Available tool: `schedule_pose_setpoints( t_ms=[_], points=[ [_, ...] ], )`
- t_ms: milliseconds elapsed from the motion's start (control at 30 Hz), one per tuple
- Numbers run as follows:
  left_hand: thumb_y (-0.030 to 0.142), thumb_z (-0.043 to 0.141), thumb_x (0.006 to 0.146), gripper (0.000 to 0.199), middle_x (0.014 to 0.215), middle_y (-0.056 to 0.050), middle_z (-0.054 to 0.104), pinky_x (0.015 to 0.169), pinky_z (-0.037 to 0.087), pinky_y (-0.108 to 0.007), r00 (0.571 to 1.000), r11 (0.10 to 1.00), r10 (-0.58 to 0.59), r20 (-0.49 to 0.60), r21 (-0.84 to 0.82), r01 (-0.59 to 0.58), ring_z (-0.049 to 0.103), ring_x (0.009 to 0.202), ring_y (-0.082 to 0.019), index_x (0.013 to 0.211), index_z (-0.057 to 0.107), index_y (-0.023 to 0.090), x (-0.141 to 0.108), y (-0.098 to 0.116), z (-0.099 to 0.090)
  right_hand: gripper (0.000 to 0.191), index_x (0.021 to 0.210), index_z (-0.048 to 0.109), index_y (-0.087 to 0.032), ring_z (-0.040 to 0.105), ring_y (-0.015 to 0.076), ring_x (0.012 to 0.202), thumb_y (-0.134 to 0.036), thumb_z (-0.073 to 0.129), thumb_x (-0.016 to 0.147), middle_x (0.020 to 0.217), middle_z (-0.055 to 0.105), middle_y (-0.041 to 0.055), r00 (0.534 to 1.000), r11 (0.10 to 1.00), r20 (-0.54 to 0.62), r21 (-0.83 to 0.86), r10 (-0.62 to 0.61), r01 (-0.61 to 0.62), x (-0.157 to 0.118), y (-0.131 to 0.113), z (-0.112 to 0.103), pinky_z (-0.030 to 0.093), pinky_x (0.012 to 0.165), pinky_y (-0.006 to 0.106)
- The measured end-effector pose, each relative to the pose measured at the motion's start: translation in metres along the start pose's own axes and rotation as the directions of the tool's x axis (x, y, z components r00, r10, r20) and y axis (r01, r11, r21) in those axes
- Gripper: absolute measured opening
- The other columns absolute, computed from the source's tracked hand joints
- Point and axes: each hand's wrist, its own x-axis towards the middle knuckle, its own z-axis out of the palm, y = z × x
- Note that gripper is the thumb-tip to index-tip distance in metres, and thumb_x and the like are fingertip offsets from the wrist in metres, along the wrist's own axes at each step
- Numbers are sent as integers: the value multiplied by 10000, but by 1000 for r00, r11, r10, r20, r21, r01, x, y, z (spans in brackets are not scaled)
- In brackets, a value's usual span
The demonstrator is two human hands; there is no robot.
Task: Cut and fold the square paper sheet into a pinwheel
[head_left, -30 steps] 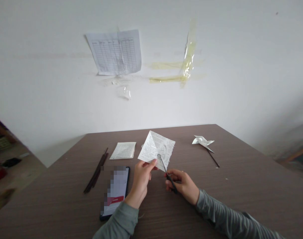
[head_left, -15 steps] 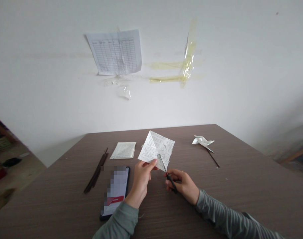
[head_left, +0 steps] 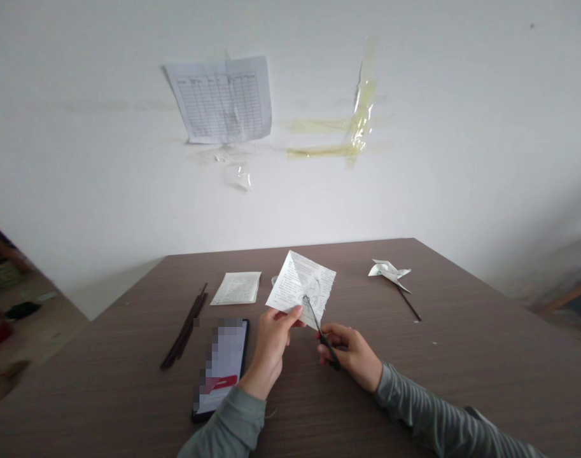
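The person's left hand [head_left: 271, 337] grips a square of printed paper [head_left: 300, 286] along its near left edge, holding it just above the brown counter [head_left: 443, 375] with one corner pointing far. The right hand [head_left: 351, 356] sits close by, to the right, its fingers curled around the black handles of a pair of scissors [head_left: 321, 337]. Their long axis slants from near right to far left, and the tip lies over the sheet's near right part. Whether the blades stand parted, I cannot tell. Well off to the right, a small paper pinwheel [head_left: 388, 270] lies on the counter, with a dark stick [head_left: 409, 305] running nearer from it.
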Motion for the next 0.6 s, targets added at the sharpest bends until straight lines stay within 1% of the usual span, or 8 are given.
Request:
schedule_pose_setpoints(
  t_ms=[100, 267, 400, 600],
  points=[
    [510, 1097, 614, 417, 706, -54, 857, 462, 330, -231, 1000, 1000, 2, -1, 10, -2, 792, 644, -224, 768, 832, 226, 0, -1, -1, 599, 998, 821, -280, 829, 406, 739, -783, 1041, 758, 734, 821, 108, 1000, 1000, -3, 1, -1, 1, 0, -1, 0, 721, 784, 547],
    [510, 1119, 607, 437, 702, -50, 850, 455, 337, -221, 1000, 1000, 6, 1, 5, -6, 808, 644, -226, 760, 827, 223, 1, -2, -1, 630, 975, 813, -301, 835, 429, 753, -818, 1058, 712, 725, 813, 98, 1000, 1000, 4, -8, 18, -18, 0, -3, 0, 709, 774, 554],
    [474, 1111, 621, 404, 720, -62, 861, 451, 316, -219, 1000, 1000, -1, -10, 13, 1, 816, 650, -234, 769, 834, 220, 0, 1, 1, 645, 986, 811, -309, 842, 438, 768, -847, 1047, 719, 739, 828, 109, 1000, 1000, -2, -2, 15, -15, -1, -4, 1, 700, 786, 566],
    [452, 1068, 607, 360, 704, -71, 853, 450, 302, -214, 1000, 1000, -6, -13, 4, 6, 794, 634, -224, 737, 833, 212, -1, 4, 2, 708, 992, 819, -314, 852, 437, 771, -919, 1045, 703, 749, 850, 112, 1000, 1000, -1, -4, 16, -16, 0, -4, 1, 723, 806, 570]
  ],
)
